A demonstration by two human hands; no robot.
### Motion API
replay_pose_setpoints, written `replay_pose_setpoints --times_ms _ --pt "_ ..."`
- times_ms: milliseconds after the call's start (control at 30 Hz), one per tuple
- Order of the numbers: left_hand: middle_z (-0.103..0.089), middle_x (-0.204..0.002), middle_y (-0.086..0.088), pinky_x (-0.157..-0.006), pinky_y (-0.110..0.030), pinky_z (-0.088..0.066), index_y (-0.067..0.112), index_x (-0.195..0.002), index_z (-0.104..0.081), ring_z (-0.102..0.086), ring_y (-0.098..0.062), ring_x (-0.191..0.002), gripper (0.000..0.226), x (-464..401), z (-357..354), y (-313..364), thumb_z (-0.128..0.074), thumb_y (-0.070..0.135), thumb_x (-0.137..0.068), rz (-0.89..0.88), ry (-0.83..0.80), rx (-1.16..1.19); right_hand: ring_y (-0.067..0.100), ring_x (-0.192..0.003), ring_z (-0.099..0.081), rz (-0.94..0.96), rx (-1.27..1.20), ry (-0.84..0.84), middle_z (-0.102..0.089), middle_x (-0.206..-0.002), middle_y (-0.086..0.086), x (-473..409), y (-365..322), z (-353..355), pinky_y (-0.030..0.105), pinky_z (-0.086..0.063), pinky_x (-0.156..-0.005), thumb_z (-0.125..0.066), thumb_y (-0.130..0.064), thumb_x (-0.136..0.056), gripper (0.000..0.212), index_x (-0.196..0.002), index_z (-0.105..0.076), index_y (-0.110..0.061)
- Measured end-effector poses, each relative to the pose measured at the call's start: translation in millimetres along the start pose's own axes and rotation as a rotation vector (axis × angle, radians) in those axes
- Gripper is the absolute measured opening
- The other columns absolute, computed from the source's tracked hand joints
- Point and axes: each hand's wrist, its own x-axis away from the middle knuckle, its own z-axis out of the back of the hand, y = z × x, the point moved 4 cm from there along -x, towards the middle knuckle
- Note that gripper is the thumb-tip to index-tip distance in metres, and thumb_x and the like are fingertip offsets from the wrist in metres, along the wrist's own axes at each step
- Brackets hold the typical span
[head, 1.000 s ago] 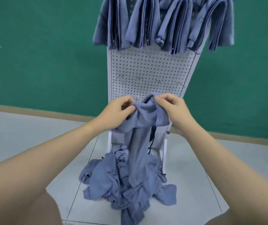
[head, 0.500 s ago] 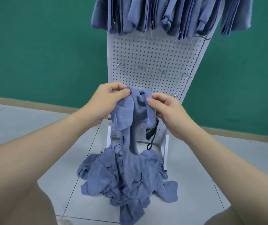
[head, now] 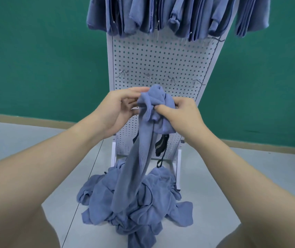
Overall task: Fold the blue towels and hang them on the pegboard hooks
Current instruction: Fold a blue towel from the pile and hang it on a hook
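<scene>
I hold one blue towel (head: 141,158) up in front of the white pegboard (head: 161,59). My left hand (head: 118,108) pinches its bunched top from the left, and my right hand (head: 180,113) grips it from the right. The towel hangs down in a twisted strand into a pile of blue towels (head: 139,203) on the floor. Several folded blue towels (head: 175,15) hang along the top of the pegboard. A row of bare metal hooks (head: 148,75) sits just above my hands.
The pegboard stands on a white frame (head: 178,169) on the grey tiled floor (head: 26,140), against a green wall (head: 35,59). A black strap (head: 162,147) dangles at the board's lower part. My knees show at the bottom corners.
My hands have drawn closer together and bunched the towel's top edge into a tighter wad. The view has shifted slightly closer to the board.
</scene>
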Motion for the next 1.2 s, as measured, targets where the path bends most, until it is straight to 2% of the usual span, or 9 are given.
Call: replay_pose_setpoints --times_ms 200,333,433,567,700,767,833,967,1200 --pt "-0.077 -0.117 0.004 -0.091 -0.023 -0.054 0.016 -0.122 -0.068 -0.071 -0.009 -0.109 0.037 -1.5 -20.1 -44.8 -0.076 0.022 -0.087 0.131 -0.138 -0.351 0.017 -0.068 -0.057 -0.070 -0.196 0.168 -0.060 -0.072 0.006 -11.7 2.9 23.8 0.035 -0.047 -0.067 -0.074 -0.013 -0.086 0.017 -0.080 -0.068 0.001" --pt "-0.079 -0.105 0.007 -0.089 -0.025 -0.057 0.020 -0.111 -0.073 -0.074 -0.009 -0.100 0.020 -0.6 -37.9 -62.4 -0.078 0.018 -0.091 0.178 -0.082 -0.424 0.020 -0.074 -0.057 -0.172 -0.284 0.226 -0.059 -0.081 0.011 -21.0 20.0 29.5 0.038 -0.048 -0.070 -0.077 -0.016 -0.084 0.027 -0.092 -0.065 0.006" --pt "-0.080 -0.102 0.002 -0.091 -0.031 -0.057 0.015 -0.107 -0.074 -0.075 -0.013 -0.097 0.013 -7.6 -40.4 -68.0 -0.073 0.018 -0.095 0.168 0.035 -0.389 0.024 -0.078 -0.059 -0.221 -0.325 0.142 -0.058 -0.086 0.012 -24.4 24.7 28.0 0.041 -0.058 -0.075 -0.075 -0.027 -0.091 0.021 -0.096 -0.061 -0.013" --pt "-0.080 -0.100 0.000 -0.092 -0.035 -0.055 0.016 -0.106 -0.074 -0.075 -0.016 -0.097 0.010 -17.7 -32.2 -63.1 -0.067 0.019 -0.099 0.158 0.132 -0.302 0.021 -0.088 -0.077 -0.212 -0.303 0.045 -0.078 -0.101 0.009 -21.0 22.8 30.0 0.030 -0.063 -0.082 -0.061 -0.038 -0.102 0.033 -0.107 -0.068 -0.006" --pt "-0.080 -0.107 -0.005 -0.092 -0.035 -0.056 0.011 -0.115 -0.073 -0.075 -0.021 -0.103 0.018 -20.2 -24.0 -52.1 -0.061 0.015 -0.102 0.191 0.097 -0.210 0.011 -0.077 -0.067 -0.165 -0.041 -0.062 -0.075 -0.108 0.017 -14.0 35.0 25.4 0.026 -0.060 -0.076 -0.063 -0.043 -0.100 0.040 -0.106 -0.072 -0.004" --pt "-0.078 -0.112 -0.009 -0.102 -0.041 -0.054 0.008 -0.119 -0.072 -0.074 -0.023 -0.108 0.021 -20.4 -20.7 -48.6 -0.060 0.014 -0.103 0.206 0.080 -0.173 0.013 -0.079 -0.059 -0.159 0.070 -0.210 -0.072 -0.107 0.024 -8.0 43.0 15.9 0.040 -0.059 -0.091 -0.065 -0.062 -0.092 0.067 -0.104 -0.070 0.003" --pt "-0.077 -0.114 -0.012 -0.107 -0.047 -0.052 0.005 -0.121 -0.070 -0.073 -0.028 -0.111 0.023 -21.2 -17.7 -47.0 -0.060 0.014 -0.103 0.218 0.084 -0.140 0.017 -0.079 -0.051 -0.149 0.146 -0.307 -0.068 -0.088 0.016 -2.7 51.0 8.6 0.054 -0.052 -0.101 -0.065 -0.075 -0.082 0.078 -0.093 -0.065 0.002" --pt "-0.077 -0.115 -0.013 -0.106 -0.047 -0.053 0.004 -0.124 -0.068 -0.073 -0.030 -0.111 0.025 -20.3 -17.1 -44.5 -0.061 0.013 -0.102 0.231 0.084 -0.071 0.026 -0.093 -0.074 -0.169 0.047 -0.294 -0.079 -0.099 0.011 -1.7 59.7 5.7 0.054 -0.052 -0.106 -0.070 -0.057 -0.089 0.046 -0.096 -0.079 -0.013" --pt "-0.075 -0.118 -0.014 -0.099 -0.042 -0.056 0.002 -0.126 -0.066 -0.072 -0.030 -0.113 0.027 -19.7 -12.0 -42.3 -0.061 0.009 -0.100 0.208 0.043 -0.048 0.026 -0.101 -0.074 -0.248 -0.117 -0.368 -0.078 -0.107 0.015 1.0 67.7 -0.8 0.044 -0.054 -0.105 -0.068 -0.025 -0.100 0.033 -0.109 -0.075 0.006"
